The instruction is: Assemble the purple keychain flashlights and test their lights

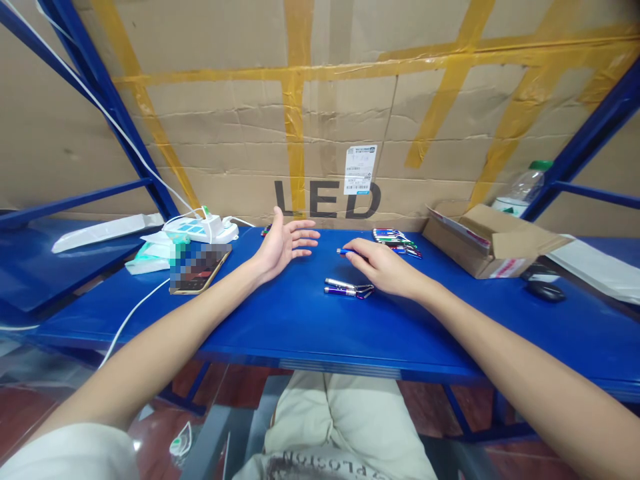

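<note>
My left hand [285, 243] hovers over the blue table [300, 327], palm turned inward, fingers spread and holding nothing. My right hand [383, 267] lies palm down, its fingertips pinched on a small blue keychain flashlight [344, 252]. Two more small flashlights [347, 288], one silver and one purple, lie side by side just left of my right wrist. A pile of several coloured flashlights [395, 239] sits beyond my right hand near the cardboard wall.
An open cardboard box [487, 247] stands at the right, with a plastic bottle [523, 187] behind it and a black mouse [545, 290] nearby. At the left lie a phone [200, 267], a white power strip [203, 229], a tissue pack [155, 253].
</note>
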The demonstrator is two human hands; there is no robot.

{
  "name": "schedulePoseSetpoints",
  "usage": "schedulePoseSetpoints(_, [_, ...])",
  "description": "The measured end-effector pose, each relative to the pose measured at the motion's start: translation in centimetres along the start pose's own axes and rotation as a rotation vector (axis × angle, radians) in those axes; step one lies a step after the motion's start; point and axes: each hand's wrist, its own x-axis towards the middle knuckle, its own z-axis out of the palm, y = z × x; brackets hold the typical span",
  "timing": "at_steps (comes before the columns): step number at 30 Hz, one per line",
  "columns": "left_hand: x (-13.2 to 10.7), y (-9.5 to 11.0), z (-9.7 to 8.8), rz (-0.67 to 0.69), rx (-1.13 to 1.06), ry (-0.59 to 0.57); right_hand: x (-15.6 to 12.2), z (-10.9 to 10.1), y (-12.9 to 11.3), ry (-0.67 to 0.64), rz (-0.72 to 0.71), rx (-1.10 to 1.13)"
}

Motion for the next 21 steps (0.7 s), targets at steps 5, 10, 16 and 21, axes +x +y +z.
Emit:
schedulePoseSetpoints(5, [0.0, -0.05, 0.0, -0.003, 0.011, -0.005, 0.0, -0.17, -0.31, 0.001, -0.009, 0.008])
schedulePoseSetpoints(10, [-0.06, -0.09, 0.06, 0.023, 0.026, -0.014, 0.0, -0.03, -0.26, -0.004, 0.007, 0.004])
schedulePoseSetpoints(16, [-0.05, -0.04, 0.09, 0.017, 0.042, -0.014, -0.03, -0.13, -0.28, -0.002, -0.017, -0.011])
schedulePoseSetpoints(21, [-0.11, -0.12, 0.1, 0.02, 0.07, -0.018, 0.0, -0.12, -0.23, 0.002, -0.024, -0.003])
